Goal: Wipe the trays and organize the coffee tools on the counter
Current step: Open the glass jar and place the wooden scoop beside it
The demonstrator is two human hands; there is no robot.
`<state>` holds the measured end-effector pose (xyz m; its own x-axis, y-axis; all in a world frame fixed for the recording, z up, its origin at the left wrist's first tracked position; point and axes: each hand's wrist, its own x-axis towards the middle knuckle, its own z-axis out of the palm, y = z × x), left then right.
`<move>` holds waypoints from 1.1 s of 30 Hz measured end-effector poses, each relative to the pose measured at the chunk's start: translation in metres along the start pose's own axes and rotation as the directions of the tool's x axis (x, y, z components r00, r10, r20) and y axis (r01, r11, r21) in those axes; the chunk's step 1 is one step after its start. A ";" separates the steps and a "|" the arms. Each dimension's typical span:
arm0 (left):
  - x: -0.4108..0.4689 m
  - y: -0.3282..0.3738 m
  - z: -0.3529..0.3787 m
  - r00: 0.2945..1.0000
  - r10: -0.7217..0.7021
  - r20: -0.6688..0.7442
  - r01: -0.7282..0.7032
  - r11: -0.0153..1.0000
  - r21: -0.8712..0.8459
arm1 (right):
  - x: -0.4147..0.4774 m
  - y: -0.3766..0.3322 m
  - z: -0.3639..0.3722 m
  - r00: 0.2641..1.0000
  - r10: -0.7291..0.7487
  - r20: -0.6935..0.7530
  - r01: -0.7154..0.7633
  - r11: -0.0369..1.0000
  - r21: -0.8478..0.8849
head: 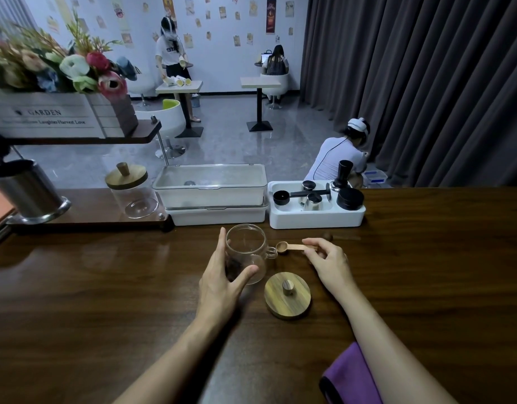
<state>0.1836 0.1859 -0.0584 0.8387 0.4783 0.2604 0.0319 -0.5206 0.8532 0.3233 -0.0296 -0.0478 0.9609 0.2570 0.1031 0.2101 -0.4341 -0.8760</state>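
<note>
Left hand (222,282) grips the open jar (245,249) on the desk (105,287); right hand (328,260) pinches a spoon (289,246) beside it. Cloth (350,374) lies nearest, then the lid (287,295); beyond, stacked trays (210,196) and a tool tray (315,221).

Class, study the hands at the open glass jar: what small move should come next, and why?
Probably the right hand slips the wooden spoon through the glass loop on the side of the jar. Its grip pinches the handle, the spoon's bowl already sits at that loop, the left hand steadies the jar, and the lid lies off beside it on the counter.
</note>
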 end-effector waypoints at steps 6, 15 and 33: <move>-0.001 0.000 0.000 1.000 0.001 -0.003 -0.001 1.000 -0.007 | 0.003 -0.001 0.002 0.999 0.046 -0.014 -0.043 0.987 0.157; -0.001 0.002 0.000 1.000 0.001 -0.008 -0.001 1.000 -0.003 | 0.008 -0.046 -0.006 0.997 0.050 -0.056 -0.019 0.892 0.452; -0.003 0.011 -0.002 0.997 0.045 -0.058 -0.041 0.997 0.072 | 0.007 -0.105 0.028 0.970 -0.002 0.242 -0.083 0.936 0.342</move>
<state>0.1804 0.1802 -0.0493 0.8064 0.4942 0.3247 0.0362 -0.5893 0.8071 0.3030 0.0416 0.0316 0.8883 0.4590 -0.0120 0.0550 -0.1323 -0.9897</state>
